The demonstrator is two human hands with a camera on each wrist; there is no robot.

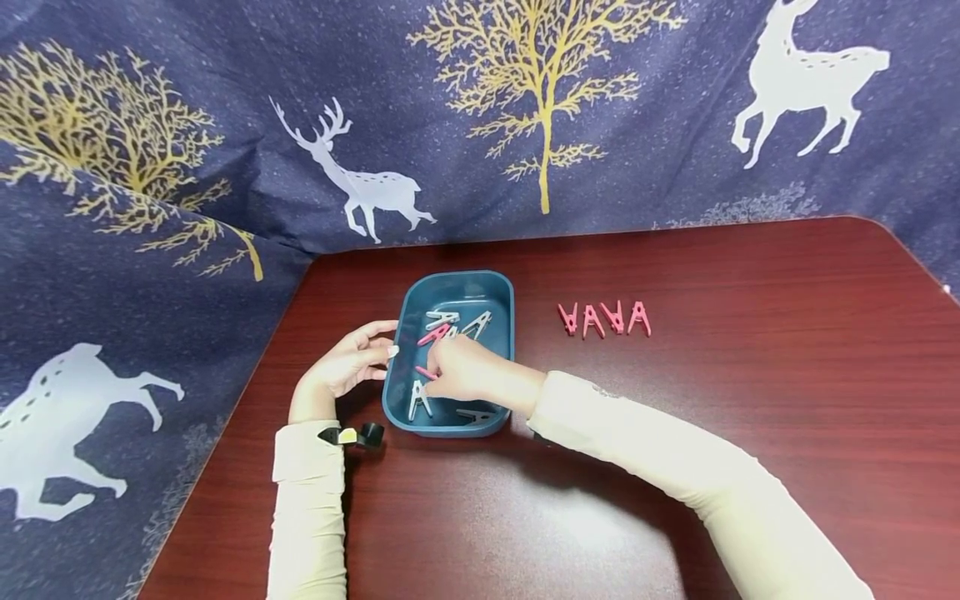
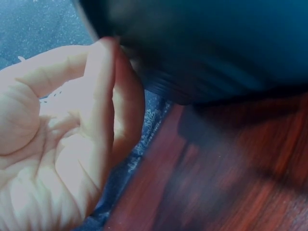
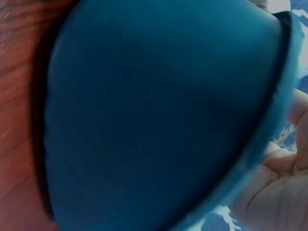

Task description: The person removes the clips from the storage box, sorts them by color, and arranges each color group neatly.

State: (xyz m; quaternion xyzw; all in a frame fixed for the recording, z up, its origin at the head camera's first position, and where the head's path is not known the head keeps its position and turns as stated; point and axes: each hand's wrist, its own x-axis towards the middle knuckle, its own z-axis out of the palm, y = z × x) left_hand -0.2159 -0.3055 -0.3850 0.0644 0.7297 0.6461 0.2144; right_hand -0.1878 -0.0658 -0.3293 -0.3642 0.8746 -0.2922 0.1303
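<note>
A blue plastic bin (image 1: 512, 333) stands on the table with white and pink clothespins in it. My left hand (image 1: 352, 360) holds the bin's left rim, its fingertips at the edge. My right hand (image 1: 461, 371) reaches down into the bin. Between its thumb and index finger it pinches a pink clothespin (image 1: 425, 372), mostly hidden by the hand. Another pink clothespin (image 1: 433, 335) lies just beyond the fingers. Around them lie a white clothespin (image 1: 418, 400) near the front left and a white clothespin (image 1: 442, 317) farther back. The right wrist view shows mainly the bin's outer wall (image 3: 144, 120).
To the right of the bin, several pink clothespins (image 1: 613, 317) stand apart in a short row on the dark red table (image 1: 720, 367). A blue cloth (image 1: 480, 167) with deer and trees hangs behind and to the left. A black wrist strap (image 1: 367, 435) sits by the left sleeve.
</note>
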